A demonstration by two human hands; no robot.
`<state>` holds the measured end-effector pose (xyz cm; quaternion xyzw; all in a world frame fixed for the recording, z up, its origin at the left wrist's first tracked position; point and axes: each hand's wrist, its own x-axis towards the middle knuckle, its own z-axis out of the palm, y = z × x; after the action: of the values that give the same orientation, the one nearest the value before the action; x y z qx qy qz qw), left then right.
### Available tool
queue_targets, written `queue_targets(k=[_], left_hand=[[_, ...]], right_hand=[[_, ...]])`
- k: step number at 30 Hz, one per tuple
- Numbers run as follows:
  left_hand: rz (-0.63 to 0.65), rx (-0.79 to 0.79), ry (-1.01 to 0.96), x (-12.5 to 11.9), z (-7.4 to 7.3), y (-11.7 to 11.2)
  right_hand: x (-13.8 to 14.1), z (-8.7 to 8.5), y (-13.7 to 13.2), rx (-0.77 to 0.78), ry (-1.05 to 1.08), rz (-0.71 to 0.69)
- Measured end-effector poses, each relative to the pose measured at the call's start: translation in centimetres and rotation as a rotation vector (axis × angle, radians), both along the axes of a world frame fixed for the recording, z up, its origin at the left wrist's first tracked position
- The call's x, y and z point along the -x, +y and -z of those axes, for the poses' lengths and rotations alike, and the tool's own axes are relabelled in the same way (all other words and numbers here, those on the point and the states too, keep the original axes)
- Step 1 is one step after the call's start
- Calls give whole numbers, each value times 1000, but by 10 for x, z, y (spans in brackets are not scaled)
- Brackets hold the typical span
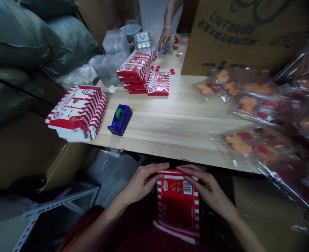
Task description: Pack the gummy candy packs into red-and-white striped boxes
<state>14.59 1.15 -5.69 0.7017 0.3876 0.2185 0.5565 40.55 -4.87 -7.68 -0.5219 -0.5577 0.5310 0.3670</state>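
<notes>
A red and white striped carton (177, 206) rests on my lap below the table's near edge. My left hand (140, 182) and my right hand (204, 183) both press on its top end, fingers curled over the flap from either side. A stack of flat red and white cartons (77, 112) lies at the table's left corner. A blue tape dispenser (120, 119) sits beside that stack.
On the light wooden table (175, 122), filled red boxes (144, 71) are piled at the back. Clear packs of orange and red sweets (251, 140) crowd the right. A big cardboard box (249, 31) stands behind. Another person's hand (165, 38) works at the far end. Sacks are piled at left.
</notes>
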Motion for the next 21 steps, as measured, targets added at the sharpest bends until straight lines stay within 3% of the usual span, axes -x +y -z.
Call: queue_targets(k=[3,8,13,21], left_hand=[[-18,55,-15,-1,1,0],[-171,193,-128,-7,10,-7],[-204,262,-178,-8,16,-14],[-193,145,-90,-6,11,-10]], right_hand=[[3,1,3,-10,18,12],[-2,0,5,-15,0,9],[-2,0,2,4,14,13],[11,1,1,-42,22,73]])
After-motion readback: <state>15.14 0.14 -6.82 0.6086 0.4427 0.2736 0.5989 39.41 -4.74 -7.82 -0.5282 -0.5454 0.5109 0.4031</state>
